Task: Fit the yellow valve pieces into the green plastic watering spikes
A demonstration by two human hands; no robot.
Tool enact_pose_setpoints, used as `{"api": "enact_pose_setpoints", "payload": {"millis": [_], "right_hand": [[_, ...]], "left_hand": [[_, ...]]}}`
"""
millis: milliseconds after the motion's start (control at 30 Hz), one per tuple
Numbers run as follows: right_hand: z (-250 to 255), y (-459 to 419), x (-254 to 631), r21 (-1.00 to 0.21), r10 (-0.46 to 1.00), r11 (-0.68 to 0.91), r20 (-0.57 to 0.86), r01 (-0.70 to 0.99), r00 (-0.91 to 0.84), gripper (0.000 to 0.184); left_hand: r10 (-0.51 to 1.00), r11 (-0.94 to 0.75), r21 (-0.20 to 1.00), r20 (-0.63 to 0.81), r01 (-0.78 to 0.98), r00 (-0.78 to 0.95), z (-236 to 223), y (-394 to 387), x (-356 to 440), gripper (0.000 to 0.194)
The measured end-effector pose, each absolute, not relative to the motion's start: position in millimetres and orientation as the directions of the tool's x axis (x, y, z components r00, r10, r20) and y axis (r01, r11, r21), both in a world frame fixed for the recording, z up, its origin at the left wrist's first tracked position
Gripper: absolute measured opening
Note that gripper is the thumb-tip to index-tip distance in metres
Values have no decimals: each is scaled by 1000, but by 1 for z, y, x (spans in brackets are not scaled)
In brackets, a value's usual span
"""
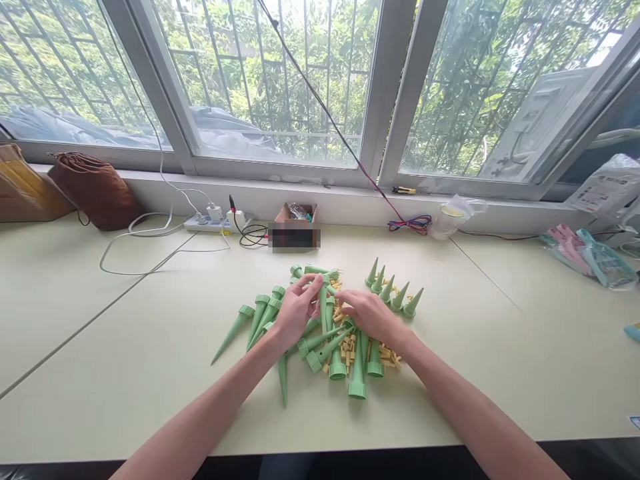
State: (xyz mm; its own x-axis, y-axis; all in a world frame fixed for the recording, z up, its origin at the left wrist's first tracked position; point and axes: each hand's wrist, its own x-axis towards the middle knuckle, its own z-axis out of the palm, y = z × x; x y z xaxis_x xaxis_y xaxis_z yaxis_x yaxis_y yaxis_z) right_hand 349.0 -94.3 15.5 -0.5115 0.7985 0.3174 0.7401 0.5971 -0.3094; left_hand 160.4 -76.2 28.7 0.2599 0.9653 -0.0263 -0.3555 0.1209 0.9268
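Observation:
My left hand [299,310] is closed around a green plastic watering spike [323,307], its ribbed cap up and its tip pointing down. Beside it, my right hand [367,313] has its fingers bent together near the spike; a small green bit shows at the fingertips, too small to name. Under and around both hands lies a pile of green spikes [357,380] mixed with small cream-yellow plastic pieces [349,350]. More spikes [235,333] lie to the left. Several spikes [387,289] stand point up in a slanted row on the right.
Behind the pile stands a small open carton [295,227]. A power strip [207,220] with plugs and cables lies back left, near a brown drawstring bag [97,190]. Coiled wire [410,225] and a plastic-wrapped jar [450,217] sit by the window; pink and teal bags [593,257] lie far right.

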Motion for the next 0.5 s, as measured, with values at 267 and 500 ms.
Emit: {"api": "enact_pose_setpoints", "payload": {"millis": [267, 500], "right_hand": [[12, -92, 349, -303, 811, 579, 303, 756, -500, 19], [10, -90, 350, -382, 824, 566, 287, 730, -489, 21]], "left_hand": [[964, 119, 923, -20, -366, 264, 30, -77, 161, 36], [965, 131, 923, -34, -363, 261, 33, -79, 162, 38]]}}
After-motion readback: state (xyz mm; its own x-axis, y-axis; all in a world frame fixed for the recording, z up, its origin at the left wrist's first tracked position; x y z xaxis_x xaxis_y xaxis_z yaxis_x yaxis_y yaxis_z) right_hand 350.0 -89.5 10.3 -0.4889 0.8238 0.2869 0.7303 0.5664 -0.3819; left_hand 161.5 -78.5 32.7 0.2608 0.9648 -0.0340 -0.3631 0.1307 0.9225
